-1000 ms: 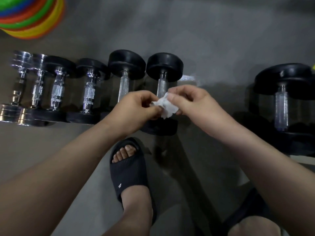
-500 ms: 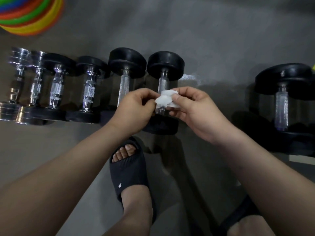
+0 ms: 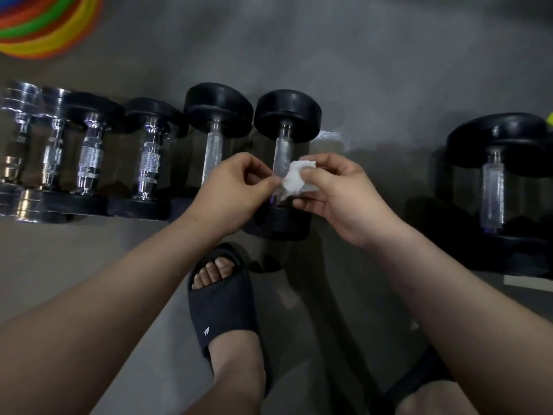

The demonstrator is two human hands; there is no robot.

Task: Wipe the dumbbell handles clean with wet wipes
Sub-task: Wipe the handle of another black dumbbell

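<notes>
Left hand [image 3: 230, 190] and right hand [image 3: 338, 196] share a crumpled wet wipe [image 3: 294, 179].
Each grip is pinched closed on the white wipe, just past centre toward 12 o'clock, in front of the knurled handle [image 3: 282, 155] of a black-headed dumbbell [image 3: 288, 115] on the floor [image 3: 359, 70]. A row of dumbbells [image 3: 149, 163] runs toward 9 o'clock; a larger dumbbell [image 3: 493, 190] sits at 3 o'clock.

A gym: dumbbells [image 3: 218, 145] lined on grey floor [image 3: 359, 70], stacked coloured cones [image 3: 45, 25].

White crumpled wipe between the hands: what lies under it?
Under the white crumpled wipe runs the knurled steel handle of a black-headed dumbbell. Its lower stretch is covered by the wipe.
</notes>
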